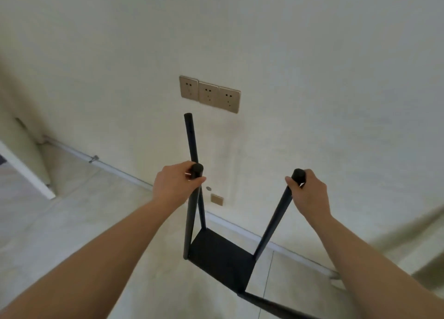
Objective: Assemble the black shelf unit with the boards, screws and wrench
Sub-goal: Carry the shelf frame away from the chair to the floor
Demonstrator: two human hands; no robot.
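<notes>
A partly built black shelf unit stands on the floor near the wall: one black board [222, 258] low down with several black round poles rising from its corners. My left hand [175, 185] is closed around the top of the near left pole [192, 213]. Over on the other side, my right hand [308, 192] grips the top of the right pole [276, 220]. A third pole [191, 136] rises behind the left one, free of either hand. Another pole [271, 305] slants off the board's near corner toward the bottom edge. No screws or wrench are in sight.
A pale wall stands right behind the unit, with three beige sockets [209, 93] above the poles and a small beige plate [217, 199] low down. A pipe [113, 168] runs along the wall's base. The floor is light tile. A white panel edge [26, 172] leans at the far left.
</notes>
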